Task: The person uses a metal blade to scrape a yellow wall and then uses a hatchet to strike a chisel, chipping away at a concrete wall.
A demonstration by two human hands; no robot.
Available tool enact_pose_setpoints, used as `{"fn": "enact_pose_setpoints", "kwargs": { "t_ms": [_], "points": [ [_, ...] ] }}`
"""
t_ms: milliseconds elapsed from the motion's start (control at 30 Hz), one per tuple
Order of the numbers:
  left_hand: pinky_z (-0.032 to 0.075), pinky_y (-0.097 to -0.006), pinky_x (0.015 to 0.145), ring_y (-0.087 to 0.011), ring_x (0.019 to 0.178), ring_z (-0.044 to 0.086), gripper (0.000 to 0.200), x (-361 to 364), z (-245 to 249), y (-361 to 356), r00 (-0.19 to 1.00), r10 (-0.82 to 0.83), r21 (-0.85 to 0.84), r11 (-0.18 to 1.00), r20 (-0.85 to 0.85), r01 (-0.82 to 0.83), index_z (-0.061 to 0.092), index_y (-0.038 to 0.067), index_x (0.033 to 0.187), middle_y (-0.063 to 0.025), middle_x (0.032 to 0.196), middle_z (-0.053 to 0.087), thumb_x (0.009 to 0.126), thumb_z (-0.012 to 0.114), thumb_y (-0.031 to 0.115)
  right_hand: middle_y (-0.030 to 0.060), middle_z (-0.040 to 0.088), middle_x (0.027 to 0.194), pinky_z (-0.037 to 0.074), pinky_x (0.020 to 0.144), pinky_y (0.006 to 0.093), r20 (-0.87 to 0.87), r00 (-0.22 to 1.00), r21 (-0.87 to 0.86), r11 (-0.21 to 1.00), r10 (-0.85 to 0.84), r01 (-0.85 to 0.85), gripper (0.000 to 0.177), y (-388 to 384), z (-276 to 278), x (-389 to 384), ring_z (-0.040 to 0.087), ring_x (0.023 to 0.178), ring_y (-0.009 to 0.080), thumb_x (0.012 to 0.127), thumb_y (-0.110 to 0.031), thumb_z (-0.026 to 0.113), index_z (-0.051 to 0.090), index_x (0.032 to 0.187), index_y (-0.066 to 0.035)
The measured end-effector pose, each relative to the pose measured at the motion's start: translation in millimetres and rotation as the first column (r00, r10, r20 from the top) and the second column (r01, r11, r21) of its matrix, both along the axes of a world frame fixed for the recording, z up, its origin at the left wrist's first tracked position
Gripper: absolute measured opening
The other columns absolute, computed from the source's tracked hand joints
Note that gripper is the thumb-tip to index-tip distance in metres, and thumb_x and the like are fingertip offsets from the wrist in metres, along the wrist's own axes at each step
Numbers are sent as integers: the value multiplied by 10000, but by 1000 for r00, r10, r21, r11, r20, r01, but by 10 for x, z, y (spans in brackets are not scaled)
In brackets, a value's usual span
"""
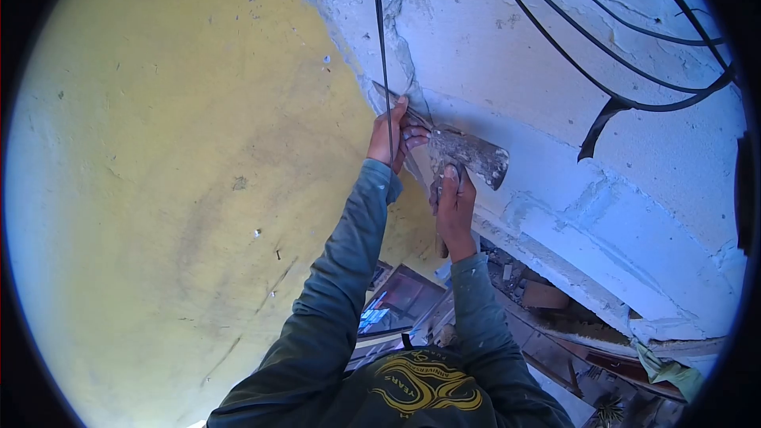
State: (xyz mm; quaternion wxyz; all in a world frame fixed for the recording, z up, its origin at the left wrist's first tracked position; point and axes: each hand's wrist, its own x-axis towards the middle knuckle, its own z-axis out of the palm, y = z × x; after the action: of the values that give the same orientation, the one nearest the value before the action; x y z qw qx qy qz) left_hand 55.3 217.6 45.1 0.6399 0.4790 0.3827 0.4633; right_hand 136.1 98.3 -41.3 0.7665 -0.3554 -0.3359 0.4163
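My left hand (388, 136) is raised at the seam between the yellow wall (198, 150) and the whitish plaster surface (507, 55). Its fingers close on a thin, dirty pointed tool (384, 90), whose tip lies near the rough plaster edge. A black cable crosses in front of this hand. Just right of it, my right hand (455, 210) grips the handle of a hatchet-like tool (469, 154). The tool's broad, plaster-smeared head is up against or close beside my left fingers; whether they touch is unclear.
Black cables (555, 40) loop across the upper right, with a dark strap-like piece (604, 127) hanging from them. Nails stick out of the yellow wall. Far below are a window frame (404, 301), debris, a brown box-like piece (545, 295) and a greenish cloth (670, 372).
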Motion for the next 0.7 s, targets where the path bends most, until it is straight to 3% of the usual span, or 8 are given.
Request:
{"fn": "enact_pose_setpoints", "kwargs": {
  "t_ms": [67, 133, 267, 433, 567, 633, 667, 700],
  "points": [
    [507, -279, 571, -171, 622, 601, 405, 48, 77, -55, 999, 33, 19, 999, -26, -32, 554, 17, 865, -91, 719, 588, 965, 495, 404, -36, 460, 674, 342, 448, 200, -18, 1000, 18, 1000, 12, -12, 214, -53, -6, 52, 414, 512, 28, 1002, -258, 452, 514, 1011, -53],
    [529, -296, 515, -200, 584, 631, 390, 53, 148, -194, 999, 14, 69, 998, -29, -12, 544, 0, 876, -97, 680, 588, 926, 564, 387, -24, 467, 655, 339, 420, 203, -63, 998, 24, 1000, -10, 12, 266, -156, 5, 60, 436, 501, 37, 1009, -307, 418, 507, 966, -60],
    [526, -303, 514, -207, 562, 623, 393, -46, 144, 11, 1000, 4, 61, 998, 26, -5, 522, 26, 828, -99, 659, 579, 914, 583, 404, -9, 480, 646, 335, 396, 208, -46, 999, -12, 1000, -15, 14, 325, -194, 29, 110, 451, 487, 51, 1005, -367, 400, 497, 932, -66],
    [514, -317, 508, -210, 547, 611, 394, -105, 118, 101, 999, -9, -5, 1000, 45, 9, 496, 55, 790, -109, 655, 577, 893, 615, 417, 21, 491, 657, 357, 412, 218, -157, 988, 8, 1000, 2, -1, 377, -281, 143, 128, 470, 494, 81, 977, -420, 436, 483, 905, -54],
    [512, -314, 507, -209, 548, 611, 383, -122, 143, 117, 996, -18, -18, 1000, 91, 20, 506, 48, 809, -110, 656, 578, 892, 620, 404, 40, 498, 668, 375, 426, 229, -154, 987, 105, 992, -48, 65, 382, -290, 232, 57, 482, 507, 97, 974, -423, 433, 481, 911, -49],
    [511, -312, 509, -209, 551, 612, 385, -103, 155, 101, 995, -41, -8, 999, 94, 42, 517, 32, 839, -111, 665, 587, 892, 622, 399, 34, 491, 685, 375, 448, 229, -220, 970, 271, 949, -100, 159, 320, -158, 145, -51, 468, 527, 91, 982, -357, 444, 490, 950, -42],
    [511, -312, 509, -209, 551, 612, 385, -106, 167, 95, 995, -42, -10, 999, 91, 43, 517, 32, 839, -111, 665, 587, 892, 622, 399, 34, 491, 685, 375, 448, 229, -223, 970, 269, 950, -101, 161, 320, -26, 68, -130, 468, 527, 91, 982, -357, 444, 490, 950, -42],
    [495, -292, 525, -181, 567, 594, 360, -110, 177, 79, 998, -37, -22, 999, 54, 39, 538, 39, 876, -99, 693, 607, 930, 558, 394, 24, 482, 689, 365, 452, 227, -106, 980, 190, 964, -167, 185, 287, 147, -22, -218, 454, 532, 80, 984, -324, 453, 492, 966, -40]
  ]
}}
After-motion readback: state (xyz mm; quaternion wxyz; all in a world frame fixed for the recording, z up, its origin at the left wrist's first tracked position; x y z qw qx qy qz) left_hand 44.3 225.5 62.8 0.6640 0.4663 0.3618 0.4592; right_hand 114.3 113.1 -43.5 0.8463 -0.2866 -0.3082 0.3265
